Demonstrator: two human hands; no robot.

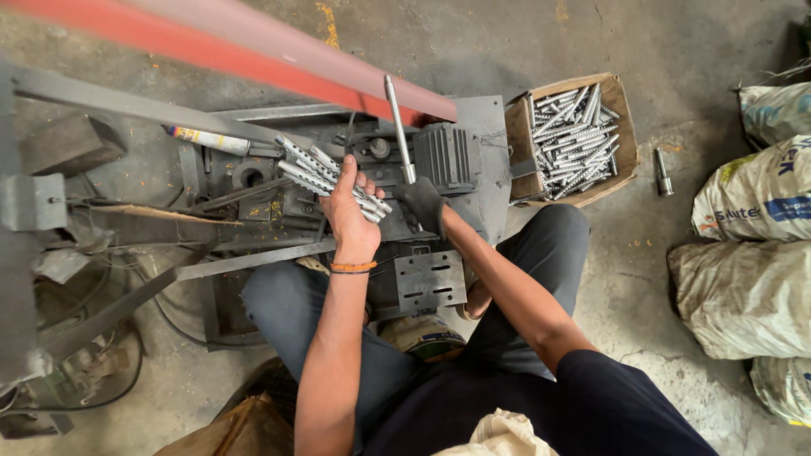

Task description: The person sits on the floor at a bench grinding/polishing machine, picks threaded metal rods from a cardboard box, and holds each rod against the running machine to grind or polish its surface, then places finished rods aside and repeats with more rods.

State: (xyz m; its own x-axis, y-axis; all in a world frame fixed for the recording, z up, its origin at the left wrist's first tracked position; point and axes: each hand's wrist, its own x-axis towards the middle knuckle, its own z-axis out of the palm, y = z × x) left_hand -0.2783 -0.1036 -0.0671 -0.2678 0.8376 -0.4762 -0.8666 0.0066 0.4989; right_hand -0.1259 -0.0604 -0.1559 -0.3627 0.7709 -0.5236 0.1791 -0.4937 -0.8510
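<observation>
Steel pins, a fistful of them, sit fanned in our left hand (pixel 351 211), which is closed around the bundle of pins (pixel 325 173) so that the ends stick out to the upper left over the grey machine (pixel 448 156); we judge the fan keeps them ready to be drawn off one at a time. We cannot count them exactly, but about eight or more show in the grip. Our right hand (pixel 422 203), in a dark glove, is closed around the foot of the one upright steel lever (pixel 397 127), which rises from the machine just beside the bundle, so each hand has its own job within short reach. One open cardboard box (pixel 623 127) stands on the floor touching the machine's right edge, heaped with several dozen more pins (pixel 574 139), too many to count; it seems set there to stay near the gloved hand. A single pin (pixel 663 173) lies alone on the floor just right of the box. Three full sacks (pixel 748 295) rest at the right, with the corner of a fourth below. One slotted metal plate (pixel 429 281) lies between our knees, and one long red beam (pixel 253 55) crosses overhead.
</observation>
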